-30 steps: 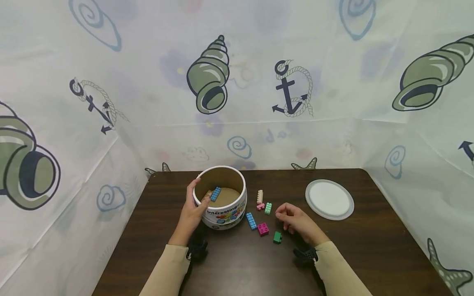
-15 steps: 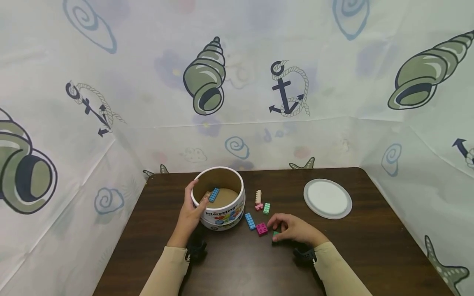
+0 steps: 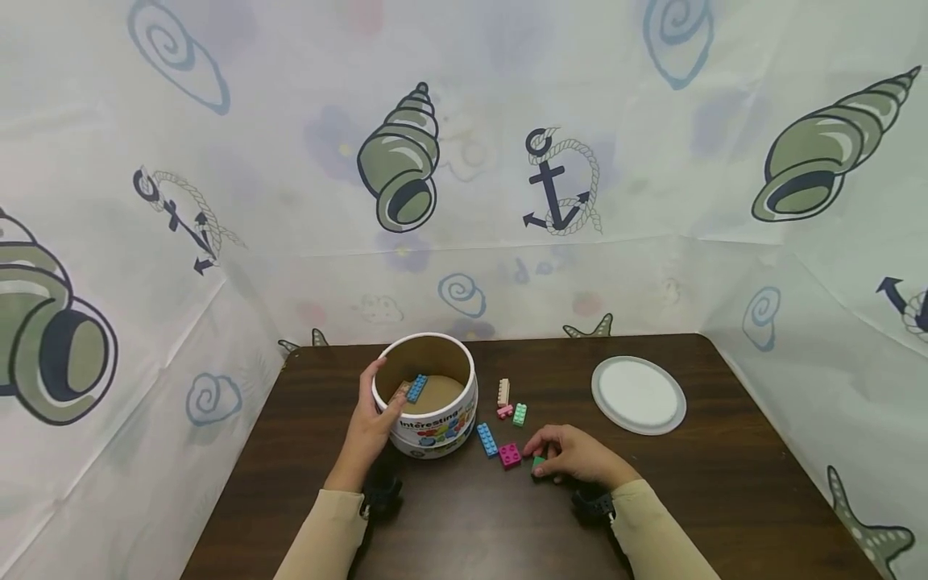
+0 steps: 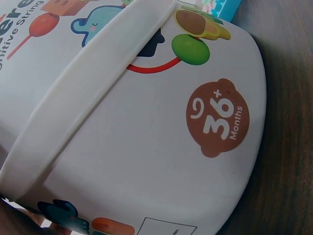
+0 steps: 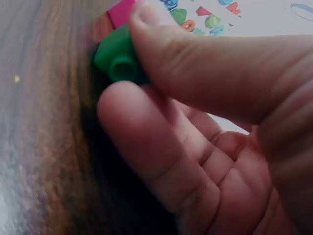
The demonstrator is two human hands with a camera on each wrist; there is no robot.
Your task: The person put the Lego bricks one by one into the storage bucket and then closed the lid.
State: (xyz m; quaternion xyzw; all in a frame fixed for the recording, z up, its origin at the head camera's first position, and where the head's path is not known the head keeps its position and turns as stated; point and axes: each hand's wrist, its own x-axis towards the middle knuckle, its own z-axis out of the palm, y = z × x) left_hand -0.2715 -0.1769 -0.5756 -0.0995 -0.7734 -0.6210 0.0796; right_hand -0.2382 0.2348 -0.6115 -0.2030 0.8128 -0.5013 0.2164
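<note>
My left hand point(image 3: 370, 423) grips the near-left rim of a round white tub point(image 3: 435, 433) printed with colourful pictures. Inside the tub lie a blue building brick point(image 3: 416, 388) and a brownish-orange one point(image 3: 400, 391). To the right, my right hand point(image 3: 580, 456) pinches a small green brick point(image 3: 538, 462) low over the table. In the right wrist view the thumb presses on the side of this green brick point(image 5: 113, 53), which partly hides behind it. Just left of those fingers lies a magenta brick point(image 3: 510, 455). The left wrist view is mostly filled by the tub's wall point(image 4: 146, 137).
Between the tub and my right hand lie a blue brick point(image 3: 487, 440), a light green brick point(image 3: 519, 415), a small pink brick point(image 3: 504, 411) and a beige brick point(image 3: 503, 392). A round white lid point(image 3: 638, 395) lies on the brown table point(image 3: 464, 532) at right. A printed curtain point(image 3: 478, 161) surrounds it.
My right hand has moved slightly left and nearer to me, onto the green brick, and its fingers have closed around it. The left hand stays on the tub.
</note>
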